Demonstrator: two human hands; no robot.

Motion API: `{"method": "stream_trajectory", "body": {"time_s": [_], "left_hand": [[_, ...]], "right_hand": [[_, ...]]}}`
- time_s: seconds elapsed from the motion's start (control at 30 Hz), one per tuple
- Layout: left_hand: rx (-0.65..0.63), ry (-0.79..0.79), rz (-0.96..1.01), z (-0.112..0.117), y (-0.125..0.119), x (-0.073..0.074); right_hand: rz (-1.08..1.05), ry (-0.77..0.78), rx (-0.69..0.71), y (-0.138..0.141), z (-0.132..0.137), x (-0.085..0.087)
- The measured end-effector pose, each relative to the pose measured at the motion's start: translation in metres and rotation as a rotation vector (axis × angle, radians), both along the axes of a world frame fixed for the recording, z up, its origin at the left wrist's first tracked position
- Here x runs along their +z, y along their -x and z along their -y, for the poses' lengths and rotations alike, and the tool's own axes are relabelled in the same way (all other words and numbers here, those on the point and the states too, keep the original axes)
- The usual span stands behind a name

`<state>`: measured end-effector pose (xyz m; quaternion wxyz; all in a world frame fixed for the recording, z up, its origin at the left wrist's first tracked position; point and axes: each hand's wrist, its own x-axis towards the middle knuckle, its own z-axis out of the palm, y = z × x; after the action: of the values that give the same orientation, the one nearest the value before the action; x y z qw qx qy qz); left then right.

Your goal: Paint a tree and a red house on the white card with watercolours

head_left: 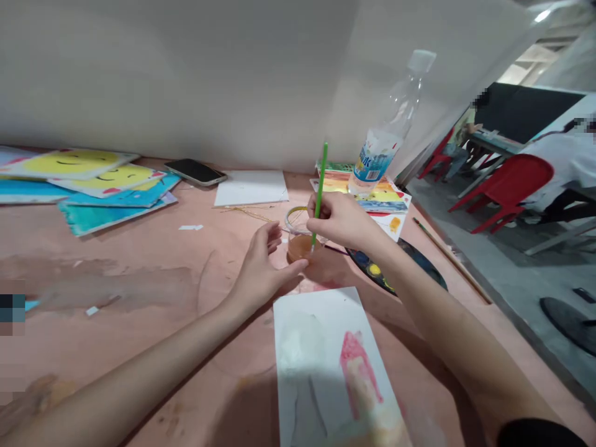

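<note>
My right hand (342, 218) is closed around a green paintbrush (319, 186), held upright with its tip down in a small clear glass cup (298, 239) of orange-brown water. My left hand (263, 267) curls around the cup's left side, thumb against its base. In front of me lies a white sheet (321, 347) with a pink and orange painted shape. A dark paint palette (395, 267) with yellow and blue wells sits just right of the cup, partly under my right forearm.
A clear plastic water bottle (384, 139) stands on colourful paintings (372, 192) behind the cup. A phone (195, 172), blank paper (251, 187) and smiley-face paintings (93, 180) lie at the back left. Another brush (449, 257) lies near the table's right edge. Red chairs (507, 186) and seated people are beyond.
</note>
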<state>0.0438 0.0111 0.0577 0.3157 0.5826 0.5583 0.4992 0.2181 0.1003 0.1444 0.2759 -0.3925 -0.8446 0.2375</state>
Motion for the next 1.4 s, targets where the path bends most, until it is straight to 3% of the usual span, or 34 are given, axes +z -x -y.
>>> {"method": "stream_trajectory", "body": {"time_s": [0.1, 0.23, 0.53, 0.8, 1.13, 1.27, 1.4], "left_hand": [[-0.090, 0.002, 0.036, -0.021, -0.007, -0.003], [-0.190, 0.048, 0.061, -0.031, -0.012, 0.000], [-0.204, 0.094, 0.082, -0.031, -0.011, -0.005], [-0.213, 0.113, 0.074, -0.027, -0.014, 0.004], [-0.244, 0.125, 0.078, -0.028, -0.014, 0.001], [-0.228, 0.098, 0.053, -0.029, -0.012, -0.003], [-0.179, 0.074, -0.007, -0.028, -0.010, -0.003]], "right_hand": [[0.023, 0.069, 0.056, 0.011, 0.001, 0.003], [0.061, 0.047, 0.092, 0.014, 0.000, 0.006], [0.098, -0.008, 0.198, 0.010, -0.007, -0.007], [0.142, -0.022, 0.265, 0.014, -0.001, -0.001], [0.068, -0.095, 0.244, 0.019, -0.002, -0.009], [0.005, -0.162, 0.160, 0.016, 0.003, 0.004], [-0.075, -0.330, 0.066, -0.001, -0.001, 0.020]]}}
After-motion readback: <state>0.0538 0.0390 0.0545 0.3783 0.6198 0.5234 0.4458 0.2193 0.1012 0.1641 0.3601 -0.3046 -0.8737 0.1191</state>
